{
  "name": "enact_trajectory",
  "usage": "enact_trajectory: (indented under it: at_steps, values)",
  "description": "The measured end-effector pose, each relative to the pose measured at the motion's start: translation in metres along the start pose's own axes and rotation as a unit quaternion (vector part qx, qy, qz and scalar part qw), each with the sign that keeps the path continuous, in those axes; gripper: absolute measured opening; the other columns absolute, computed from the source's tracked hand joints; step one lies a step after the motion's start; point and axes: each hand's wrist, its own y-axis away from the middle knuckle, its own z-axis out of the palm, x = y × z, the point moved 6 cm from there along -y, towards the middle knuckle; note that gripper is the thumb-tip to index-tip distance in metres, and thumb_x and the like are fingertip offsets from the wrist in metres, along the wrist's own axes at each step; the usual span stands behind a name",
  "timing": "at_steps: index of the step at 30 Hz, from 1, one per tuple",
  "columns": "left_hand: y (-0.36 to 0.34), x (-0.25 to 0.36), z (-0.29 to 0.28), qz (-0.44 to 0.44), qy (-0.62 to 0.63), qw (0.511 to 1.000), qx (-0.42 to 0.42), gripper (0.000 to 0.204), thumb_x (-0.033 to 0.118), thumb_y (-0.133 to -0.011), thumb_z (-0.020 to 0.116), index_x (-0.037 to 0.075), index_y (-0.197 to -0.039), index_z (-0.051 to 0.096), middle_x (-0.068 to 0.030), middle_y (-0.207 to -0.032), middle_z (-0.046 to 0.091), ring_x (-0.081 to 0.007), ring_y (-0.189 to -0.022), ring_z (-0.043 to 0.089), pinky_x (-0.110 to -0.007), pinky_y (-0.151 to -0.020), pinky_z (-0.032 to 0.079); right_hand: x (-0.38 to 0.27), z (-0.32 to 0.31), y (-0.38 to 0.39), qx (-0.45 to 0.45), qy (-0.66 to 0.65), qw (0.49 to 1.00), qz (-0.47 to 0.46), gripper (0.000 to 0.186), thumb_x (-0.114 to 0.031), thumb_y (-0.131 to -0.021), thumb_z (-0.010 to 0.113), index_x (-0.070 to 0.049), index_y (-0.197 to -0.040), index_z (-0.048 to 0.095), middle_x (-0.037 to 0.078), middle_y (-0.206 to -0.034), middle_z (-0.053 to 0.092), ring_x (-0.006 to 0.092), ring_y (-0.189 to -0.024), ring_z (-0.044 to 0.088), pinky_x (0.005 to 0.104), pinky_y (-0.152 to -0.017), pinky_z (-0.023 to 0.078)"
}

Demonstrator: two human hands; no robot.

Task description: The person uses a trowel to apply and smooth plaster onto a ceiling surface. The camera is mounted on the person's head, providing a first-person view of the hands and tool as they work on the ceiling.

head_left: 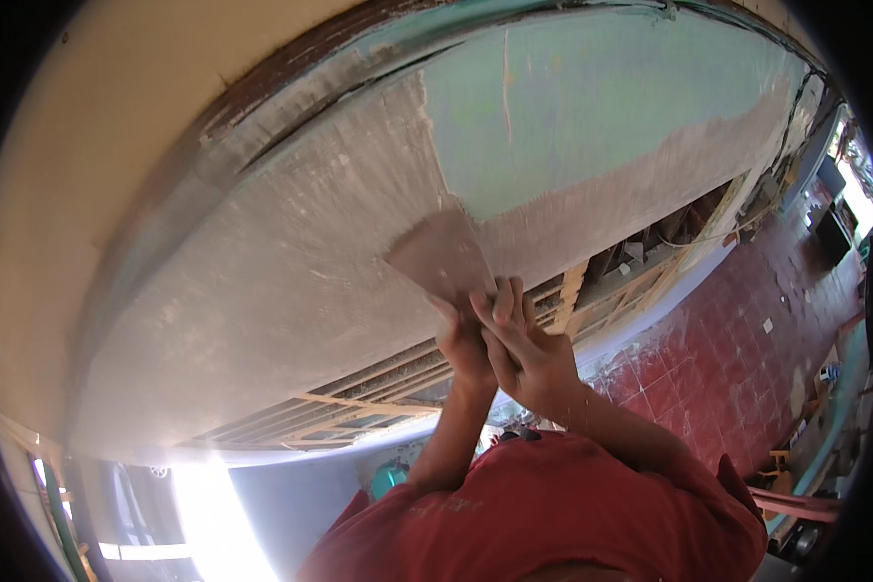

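Observation:
A wide, flat scraper [443,254] lies with its broad edge against a large surface, just by the border between bare grey-brown plaster [291,262] and green paint [592,116]. My left hand [466,341] is closed around the scraper's lower end, its thumb along the blade. Beside it my right hand [532,357] presses in on the same tool, fingers bent over its base near the left hand. Both hands cover the handle. The green paint has a ragged edge and a thin vertical crack.
Wooden slats [359,407] show through gaps along the surface's lower edge. Red floor tiles [689,359] spread to the right, with items along the far side. Bright light [209,514] enters at lower left. A dark brown strip [291,73] runs along the top.

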Motion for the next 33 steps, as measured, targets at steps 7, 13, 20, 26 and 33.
enact_trajectory:
  at_steps: [7, 13, 20, 26, 33]
  values:
    - [0.01, 0.008, 0.007, -0.003, 0.002, 0.999, 0.04, 0.059, 0.067, -0.096, 0.038, 0.014, -0.092, 0.062, 0.0006, -0.077, 0.053, -0.0138, -0.072, 0.044, -0.03, -0.066, 0.039, -0.013, -0.002, -0.001, -0.013, -0.048, 0.998, 0.038, 0.046, -0.014, -0.093, 0.061, -0.014, -0.138, 0.053, 0.015, -0.077, 0.065, 0.0268, -0.05, 0.062, 0.0342, -0.042, 0.049]
    - [-0.018, 0.027, 0.041, 0.005, -0.006, 1.0, -0.025, 0.061, 0.068, -0.097, 0.035, 0.012, -0.094, 0.06, 0.0003, -0.077, 0.052, -0.0145, -0.073, 0.044, -0.031, -0.066, 0.04, -0.022, -0.014, -0.029, 0.018, -0.077, 0.997, 0.026, 0.05, -0.013, -0.094, 0.06, -0.017, -0.143, 0.05, 0.017, -0.083, 0.066, 0.027, -0.056, 0.064, 0.0339, -0.045, 0.05]
    - [0.014, 0.017, 0.03, -0.018, -0.007, 0.996, 0.09, 0.062, 0.068, -0.097, 0.031, 0.011, -0.094, 0.056, -0.0003, -0.076, 0.049, -0.015, -0.071, 0.042, -0.029, -0.064, 0.039, -0.026, -0.013, -0.01, -0.083, -0.091, 0.988, 0.098, 0.05, -0.006, -0.092, 0.06, -0.008, -0.141, 0.049, 0.023, -0.101, 0.065, 0.0361, -0.075, 0.068, 0.0371, -0.057, 0.055]
    - [-0.024, 0.037, 0.058, 0.012, -0.044, 0.999, 0.005, 0.058, 0.065, -0.099, 0.03, 0.013, -0.099, 0.057, -0.0007, -0.078, 0.05, -0.0146, -0.072, 0.042, -0.031, -0.066, 0.039, -0.025, -0.02, -0.051, 0.051, -0.113, 0.992, 0.003, 0.05, -0.012, -0.093, 0.062, -0.014, -0.142, 0.05, 0.017, -0.078, 0.065, 0.0282, -0.057, 0.065, 0.0359, -0.047, 0.05]
    - [-0.014, 0.033, 0.055, -0.001, 0.009, 1.0, 0.004, 0.056, 0.064, -0.098, 0.038, 0.012, -0.104, 0.057, -0.0025, -0.079, 0.053, -0.016, -0.073, 0.045, -0.033, -0.066, 0.041, -0.033, -0.024, -0.036, -0.036, -0.083, 0.994, 0.061, 0.052, -0.005, -0.092, 0.059, -0.009, -0.143, 0.048, 0.019, -0.098, 0.067, 0.0337, -0.071, 0.068, 0.0378, -0.057, 0.053]
